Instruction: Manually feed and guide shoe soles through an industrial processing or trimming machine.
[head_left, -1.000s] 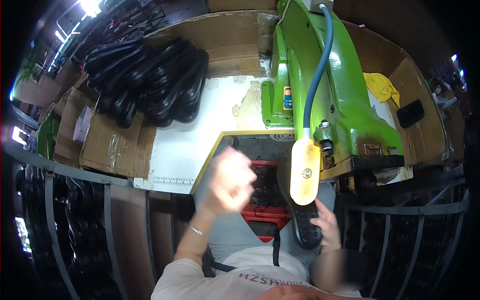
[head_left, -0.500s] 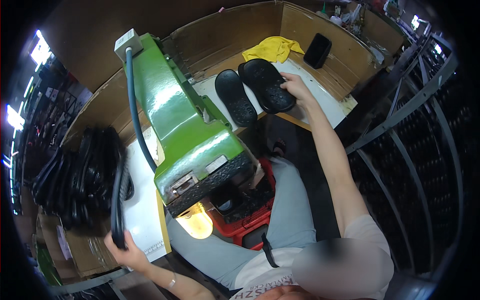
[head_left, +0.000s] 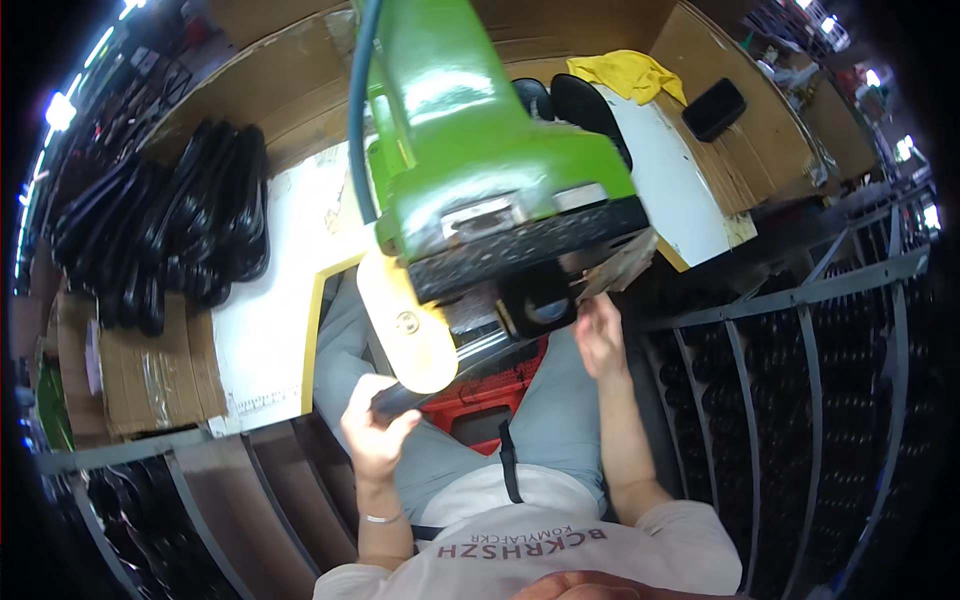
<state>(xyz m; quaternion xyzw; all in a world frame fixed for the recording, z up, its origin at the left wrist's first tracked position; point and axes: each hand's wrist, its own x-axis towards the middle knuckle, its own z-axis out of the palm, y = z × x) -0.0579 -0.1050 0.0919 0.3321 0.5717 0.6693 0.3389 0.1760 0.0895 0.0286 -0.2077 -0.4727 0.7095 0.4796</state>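
In my left hand (head_left: 375, 428) is the near end of a black shoe sole (head_left: 396, 402), gripped between thumb and fingers. The sole slants up and right, passing behind a lit lamp (head_left: 405, 330) and under the head of a green machine (head_left: 510, 185). My right hand (head_left: 602, 338) is at the right side of that head, beside a ragged cardboard flap (head_left: 622, 266). Its fingers point upward, and nothing shows in them. On the right worktop two black soles (head_left: 590, 108) lie partly hidden behind the machine.
A heap of black soles (head_left: 195, 215) lies on the white left worktop (head_left: 275, 330). Yellow cloth (head_left: 630, 74) and a black tray-like object (head_left: 714, 109) are at the back right. Below the machine is a red crate (head_left: 480, 402). Metal racks (head_left: 745, 375) stand to the right.
My left hand has brought the sole from the left worktop to beneath the machine head. My right hand has let go of the soles on the right worktop and come down beside the machine.
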